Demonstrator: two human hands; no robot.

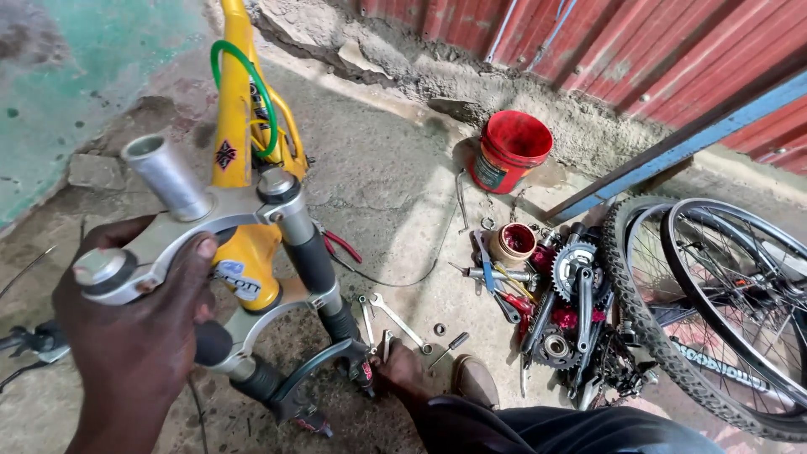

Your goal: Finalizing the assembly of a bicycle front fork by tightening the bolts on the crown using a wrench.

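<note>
Presently the left hand (139, 336) is closed around the crown of the suspension fork (252, 277), beside the yellow frame (239, 126); right hand's (402, 370) fingers gripping its lower leg; judged heavy, rigid, greasy

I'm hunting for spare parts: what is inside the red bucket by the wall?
The red bucket stands upright by the rubble. Only its red inner wall shows from the head view; its near rim covers the bottom, so any contents cannot be seen.
</note>
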